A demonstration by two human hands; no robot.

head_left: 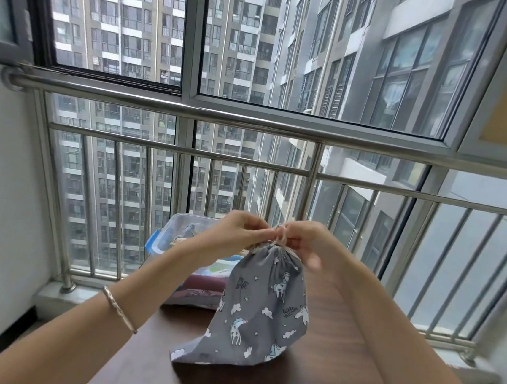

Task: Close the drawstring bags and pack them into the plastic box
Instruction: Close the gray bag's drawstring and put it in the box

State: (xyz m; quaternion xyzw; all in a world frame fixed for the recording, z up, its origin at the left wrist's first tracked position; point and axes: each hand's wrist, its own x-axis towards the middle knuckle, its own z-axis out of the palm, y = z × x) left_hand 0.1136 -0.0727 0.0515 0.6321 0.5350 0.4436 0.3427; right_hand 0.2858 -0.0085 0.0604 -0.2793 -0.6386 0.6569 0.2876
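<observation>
Head view: left hand (242, 231) and right hand (306, 243) pinch the drawstring (280, 237) above the grey unicorn-print bag (265, 310) at table (336, 379) centre, seemingly knotting its cinched mouth; clear plastic box (174, 224) waits at 11 o'clock.

Soft daylight thru window (321, 49), wide-angle bend at edges, right hand (309, 246) blurred.

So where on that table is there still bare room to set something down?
The widest bare wood on the table lies right of the grey bag, under the right forearm. A strip runs in front of the bag along the near edge. The far left is crowded: the plastic box sits there, already holding cloth things, close behind the bag.
</observation>
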